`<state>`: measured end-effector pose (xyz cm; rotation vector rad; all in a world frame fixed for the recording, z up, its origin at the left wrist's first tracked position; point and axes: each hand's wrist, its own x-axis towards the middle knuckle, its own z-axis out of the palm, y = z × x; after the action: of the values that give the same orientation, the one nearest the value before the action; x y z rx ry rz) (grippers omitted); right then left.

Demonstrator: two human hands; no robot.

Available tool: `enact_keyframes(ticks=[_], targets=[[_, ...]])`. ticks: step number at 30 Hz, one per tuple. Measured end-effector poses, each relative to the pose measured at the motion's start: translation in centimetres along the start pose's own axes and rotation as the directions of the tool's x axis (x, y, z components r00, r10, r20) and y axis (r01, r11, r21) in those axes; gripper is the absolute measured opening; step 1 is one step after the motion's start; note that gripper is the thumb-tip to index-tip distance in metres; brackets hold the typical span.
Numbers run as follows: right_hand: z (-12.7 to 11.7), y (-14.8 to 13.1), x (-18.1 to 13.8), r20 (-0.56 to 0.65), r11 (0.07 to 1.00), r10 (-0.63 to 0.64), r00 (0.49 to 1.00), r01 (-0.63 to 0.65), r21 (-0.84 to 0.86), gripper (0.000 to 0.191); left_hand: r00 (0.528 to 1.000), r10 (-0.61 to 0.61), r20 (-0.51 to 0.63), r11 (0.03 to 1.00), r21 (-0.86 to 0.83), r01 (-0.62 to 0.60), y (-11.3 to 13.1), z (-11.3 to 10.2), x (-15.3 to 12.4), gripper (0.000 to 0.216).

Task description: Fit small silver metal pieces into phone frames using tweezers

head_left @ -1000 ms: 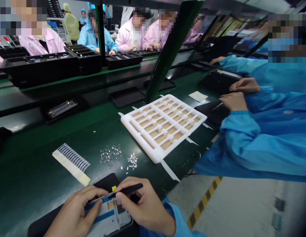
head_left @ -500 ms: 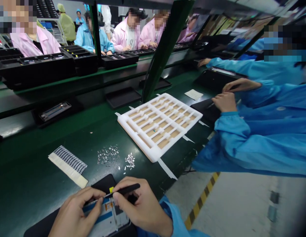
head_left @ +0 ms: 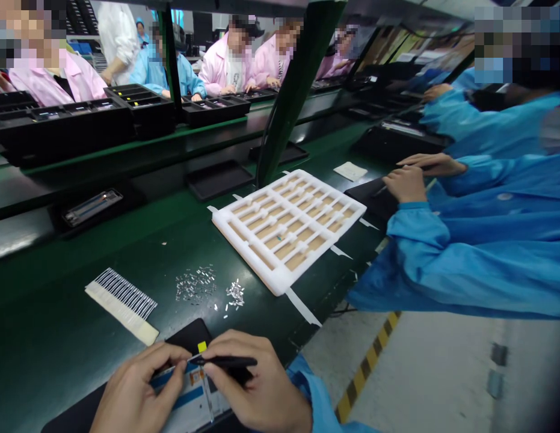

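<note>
the left hand (head_left: pixel 136 390) is curled around the near edge of a flat white and blue device (head_left: pixel 186 394), fingers bent over it and thumb pressing on top, so it has a firm hold. the right hand (head_left: pixel 257 383) is closed on a pair of black tweezers (head_left: pixel 230 361), pinching them between thumb and fingers, with the tip touching the top of the device. the device lies on a black mat (head_left: pixel 187 335) at the near edge of the green worktop (head_left: pixel 54 282), and a small yellow sticker (head_left: pixel 202 346) sits on the mat just beyond the tweezers' tip.

farther out on the worktop lie two small heaps of tiny silver pieces (head_left: pixel 195 284), and just left of them a strip of striped labels (head_left: pixel 121 300). beyond the heaps sits a white foam tray (head_left: pixel 289 230) with rows of slots, taped down at its corners. to the right, a co-worker in a blue smock has both hands (head_left: pixel 408 180) on a black mat, and more workers in pink and blue sit across the line behind black trays (head_left: pixel 63 120).
</note>
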<state>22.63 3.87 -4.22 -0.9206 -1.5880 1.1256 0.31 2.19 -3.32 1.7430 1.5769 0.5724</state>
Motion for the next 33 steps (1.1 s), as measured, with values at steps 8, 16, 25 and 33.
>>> enact_keyframes(ticks=[8, 16, 25, 33], targets=[[-0.2, 0.9, -0.4, 0.142, 0.98, -0.156, 0.977, 0.171, -0.099, 0.019, 0.983, 0.166, 0.083, 0.965, 0.194, -0.179, 0.2, -1.4, 0.2, 0.028], [0.5, 0.4, -0.4, 0.098, 0.989, -0.104, 0.99, 0.113, -0.096, 0.017, 0.78, 0.612, 0.13, 0.563, 0.621, -0.545, -0.8, -2.7, -1.0, 0.037], [0.3, 0.4, -0.5, -0.092, 0.999, -0.035, 0.995, 0.032, -0.036, 0.015, 0.885, 0.45, -0.121, 0.605, 0.77, -0.203, -4.5, -4.5, 3.5, 0.057], [0.3, 0.6, 0.0, -0.141, 0.997, -0.063, 0.988, 0.056, -0.049, 0.015, 0.886, 0.459, -0.071, 0.51, 0.838, -0.197, -5.0, -3.3, 3.2, 0.042]])
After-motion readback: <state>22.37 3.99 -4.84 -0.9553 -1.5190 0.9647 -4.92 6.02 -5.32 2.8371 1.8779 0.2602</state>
